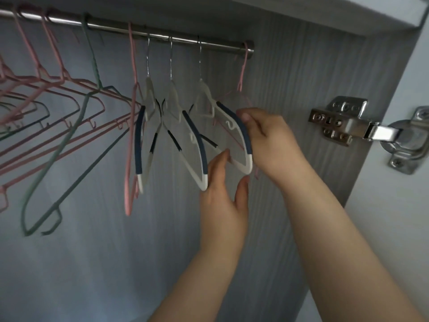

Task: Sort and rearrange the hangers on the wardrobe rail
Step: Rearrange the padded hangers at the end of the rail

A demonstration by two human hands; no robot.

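Head view
Rail [162, 36]: metal bar near the wardrobe top, with hangers hooked along it.
White hangers [195, 138]: 3 with blue pads, near the rail's right end.
Pink hangers [53, 81]: bunched at left.
Right hand [267, 140]: fingers curled round the last white hanger [229, 113].
Left hand [222, 194]: fingers nearly straight, seemingly touching that hanger's lower end; blurred.

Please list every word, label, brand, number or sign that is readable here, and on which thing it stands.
No text is readable anywhere.
Silver metal door hinge: any stamped mark is too blurred to read.
White plastic hangers with dark blue shoulder strips, pink wire hangers, green wire hanger, steel rail: no print visible.
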